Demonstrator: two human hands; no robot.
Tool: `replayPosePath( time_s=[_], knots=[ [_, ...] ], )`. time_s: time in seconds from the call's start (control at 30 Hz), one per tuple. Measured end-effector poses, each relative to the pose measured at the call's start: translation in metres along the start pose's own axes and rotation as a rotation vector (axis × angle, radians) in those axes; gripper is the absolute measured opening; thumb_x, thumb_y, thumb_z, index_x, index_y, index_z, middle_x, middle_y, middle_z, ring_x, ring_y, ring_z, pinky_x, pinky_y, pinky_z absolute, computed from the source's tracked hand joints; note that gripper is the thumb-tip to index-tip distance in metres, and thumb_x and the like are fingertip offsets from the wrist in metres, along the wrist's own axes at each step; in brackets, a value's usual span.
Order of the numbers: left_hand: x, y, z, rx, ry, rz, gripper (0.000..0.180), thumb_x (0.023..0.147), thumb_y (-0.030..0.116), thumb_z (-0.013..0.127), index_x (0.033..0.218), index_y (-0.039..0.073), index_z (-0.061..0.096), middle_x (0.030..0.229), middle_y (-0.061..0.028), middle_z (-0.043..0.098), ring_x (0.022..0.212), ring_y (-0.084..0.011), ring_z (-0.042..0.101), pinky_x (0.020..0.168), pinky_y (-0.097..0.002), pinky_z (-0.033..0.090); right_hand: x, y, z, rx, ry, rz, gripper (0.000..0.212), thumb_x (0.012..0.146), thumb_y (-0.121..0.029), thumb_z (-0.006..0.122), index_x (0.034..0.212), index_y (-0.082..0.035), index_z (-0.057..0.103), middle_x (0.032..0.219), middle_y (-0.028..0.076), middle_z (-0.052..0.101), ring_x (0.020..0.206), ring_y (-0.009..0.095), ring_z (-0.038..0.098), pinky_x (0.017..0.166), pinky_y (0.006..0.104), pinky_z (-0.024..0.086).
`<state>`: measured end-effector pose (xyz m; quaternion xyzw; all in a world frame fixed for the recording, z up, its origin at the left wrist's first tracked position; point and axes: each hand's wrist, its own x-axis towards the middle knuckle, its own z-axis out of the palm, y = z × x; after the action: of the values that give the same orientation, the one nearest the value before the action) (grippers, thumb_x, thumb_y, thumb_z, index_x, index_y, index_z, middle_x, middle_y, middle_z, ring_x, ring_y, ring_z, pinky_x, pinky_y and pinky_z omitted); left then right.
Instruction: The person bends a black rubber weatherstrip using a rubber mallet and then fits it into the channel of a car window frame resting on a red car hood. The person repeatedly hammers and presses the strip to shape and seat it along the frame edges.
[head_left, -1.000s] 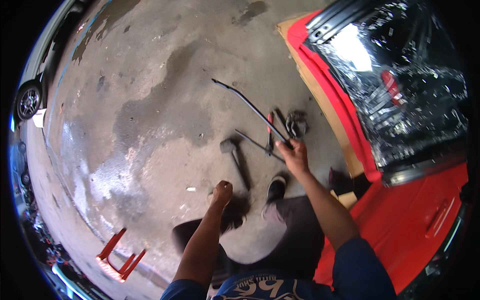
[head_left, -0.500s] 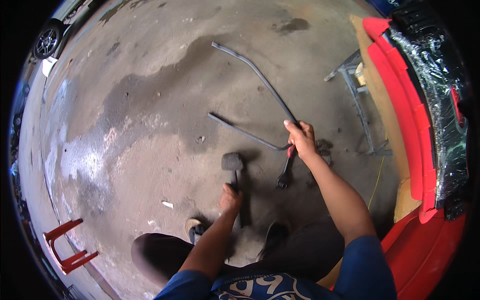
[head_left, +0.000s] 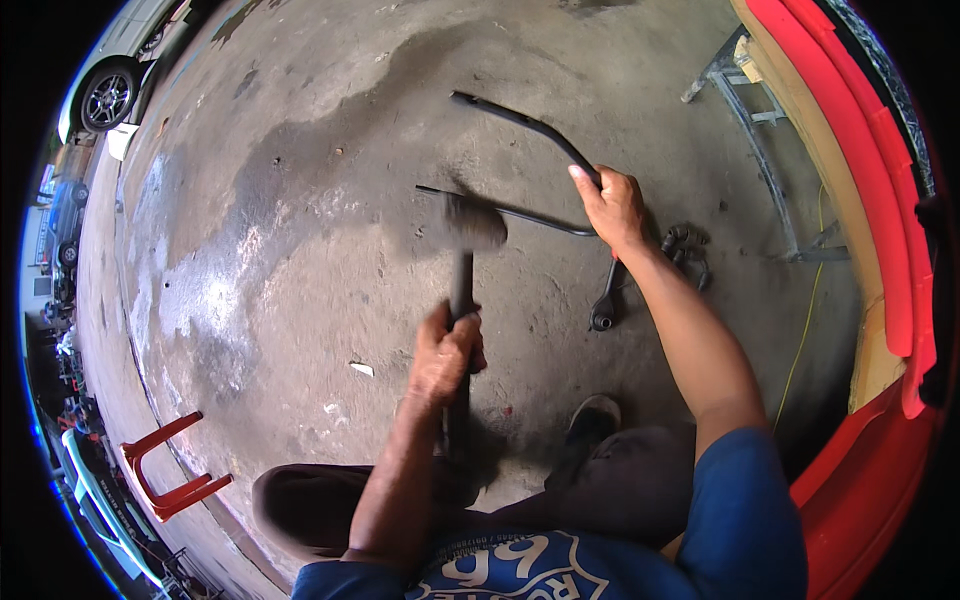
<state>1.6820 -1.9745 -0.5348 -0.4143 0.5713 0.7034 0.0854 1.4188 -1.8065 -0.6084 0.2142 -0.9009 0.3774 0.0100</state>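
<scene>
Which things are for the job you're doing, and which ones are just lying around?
Seem to be for the job:
dark mallet, gripped in the left hand
bent dark bar, held in the right hand

Probably just lying about:
round-headed tool on the floor, though it might be used too
white scrap on the floor
red stool, off to the left

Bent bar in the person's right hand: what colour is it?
The bent bar is black; it shows best in the head view.
</scene>
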Motion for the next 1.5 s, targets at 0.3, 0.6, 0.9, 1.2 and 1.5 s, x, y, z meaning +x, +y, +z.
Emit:
replayPosePath(
  time_s=[0.3, 0.6, 0.9, 1.2, 1.5],
  knots=[
    [-0.039, 0.136, 0.013, 0.371, 0.139, 0.968, 0.035, 0.105, 0.034, 0.062, 0.124, 0.007, 0.051, 0.073, -0.0008, 0.055, 0.060, -0.0080, 0.058, 0.054, -0.0249, 0.051, -0.004, -0.022, -0.001, -0.150, 0.011, -0.118, 0.036, 0.098, -0.035, 0.067, 0.081, -0.003, 0.068, 0.071, 0.021, 0.069, 0.069, 0.042, 0.071, 0.060, 0.0461, 0.054],
    [-0.066, 0.165, 0.026, 0.466, 0.135, 0.709, 0.047, 0.101, 0.048, 0.066, 0.107, 0.002, 0.058, 0.066, 0.0011, 0.054, 0.057, -0.0059, 0.054, 0.051, -0.0249, 0.046, -0.030, -0.029, 0.015, -0.059, -0.152, -0.157, 0.026, 0.097, -0.030, 0.067, 0.089, -0.005, 0.065, 0.080, 0.019, 0.072, 0.078, 0.040, 0.072, 0.070, 0.0485, 0.057],
    [-0.060, 0.153, 0.006, 1.043, 0.321, 0.658, 0.031, 0.104, 0.034, 0.063, 0.096, 0.004, 0.059, 0.064, -0.0100, 0.060, 0.055, -0.0172, 0.059, 0.052, -0.0372, 0.048, -0.022, -0.040, 0.013, -0.147, -0.188, -0.136, 0.035, 0.101, -0.034, 0.062, 0.090, -0.002, 0.066, 0.073, 0.020, 0.069, 0.071, 0.038, 0.071, 0.064, 0.0478, 0.056],
    [-0.043, 0.130, -0.035, 0.949, 0.414, 0.472, 0.038, 0.103, 0.040, 0.063, 0.090, 0.006, 0.055, 0.062, -0.0038, 0.055, 0.051, -0.0120, 0.055, 0.046, -0.0323, 0.045, -0.020, -0.045, 0.026, 0.002, -0.218, -0.107, 0.040, 0.100, -0.043, 0.063, 0.091, -0.004, 0.065, 0.076, 0.019, 0.069, 0.076, 0.038, 0.070, 0.070, 0.0487, 0.055],
    [-0.005, 0.079, -0.037, -0.023, 0.222, 0.576, 0.040, 0.103, 0.042, 0.062, 0.084, 0.009, 0.050, 0.057, -0.0004, 0.049, 0.043, -0.0117, 0.049, 0.039, -0.0292, 0.042, 0.005, -0.031, -0.046, 0.485, 0.169, 0.195, 0.058, 0.099, -0.050, 0.065, 0.067, -0.004, 0.049, 0.054, 0.006, 0.046, 0.053, 0.020, 0.042, 0.053, 0.0415, 0.037]
  ],
)
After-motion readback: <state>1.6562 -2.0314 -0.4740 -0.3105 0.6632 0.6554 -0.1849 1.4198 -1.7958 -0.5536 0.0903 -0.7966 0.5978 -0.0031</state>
